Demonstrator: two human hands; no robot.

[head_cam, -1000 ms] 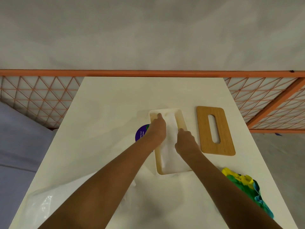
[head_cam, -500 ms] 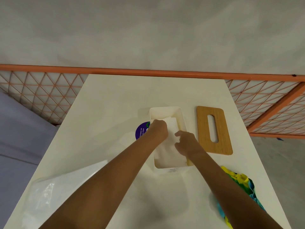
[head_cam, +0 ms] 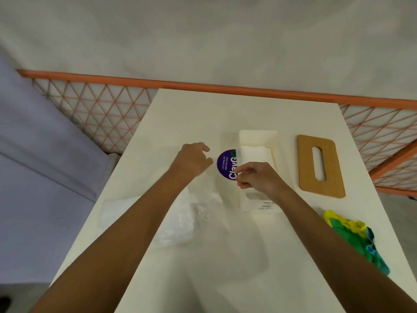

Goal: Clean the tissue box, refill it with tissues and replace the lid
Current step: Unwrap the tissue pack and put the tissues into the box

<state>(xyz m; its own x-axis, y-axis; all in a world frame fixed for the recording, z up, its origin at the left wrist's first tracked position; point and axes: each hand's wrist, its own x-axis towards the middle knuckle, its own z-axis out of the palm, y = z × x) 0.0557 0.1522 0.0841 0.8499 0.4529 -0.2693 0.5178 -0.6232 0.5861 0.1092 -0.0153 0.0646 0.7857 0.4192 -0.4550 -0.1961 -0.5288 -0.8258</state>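
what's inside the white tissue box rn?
A stack of white tissues sits in the tissue box. The right hand covers the near part, and the box floor under the stack is hidden.

A purple round sticker (head_cam: 226,164) reads "ClayG", its end hidden; smaller lines beside it are blurred.

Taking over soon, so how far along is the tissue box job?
Done: tissues sit inside the tissue box. In hand: the right hand is at the box's left wall, fingers curled; whether it pinches anything is unclear. The left hand hovers, holding nothing. Left: the wooden lid lies on the table right of the box, not yet replaced.
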